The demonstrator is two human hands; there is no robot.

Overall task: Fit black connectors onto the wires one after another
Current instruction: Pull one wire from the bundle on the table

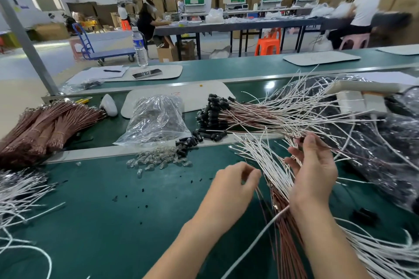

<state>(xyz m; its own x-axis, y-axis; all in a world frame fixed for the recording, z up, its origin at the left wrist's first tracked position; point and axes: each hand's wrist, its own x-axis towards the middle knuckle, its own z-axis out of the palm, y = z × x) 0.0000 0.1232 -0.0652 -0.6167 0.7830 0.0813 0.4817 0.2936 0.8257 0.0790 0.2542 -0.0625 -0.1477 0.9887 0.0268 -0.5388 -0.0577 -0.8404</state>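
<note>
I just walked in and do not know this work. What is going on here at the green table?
A person is fitting connectors onto wires. The right hand pinches a black connector above the loose white wires. The left hand is curled beside them; whether it holds one is unclear. The fitted wires lie behind, and spare connectors lie beside a plastic bag.

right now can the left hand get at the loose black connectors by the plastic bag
Probably yes. The left hand hovers over the green mat, and the black connectors lie ahead to its left with only small clear pieces nearby. Its fingers are curled, possibly on a wire.
</note>
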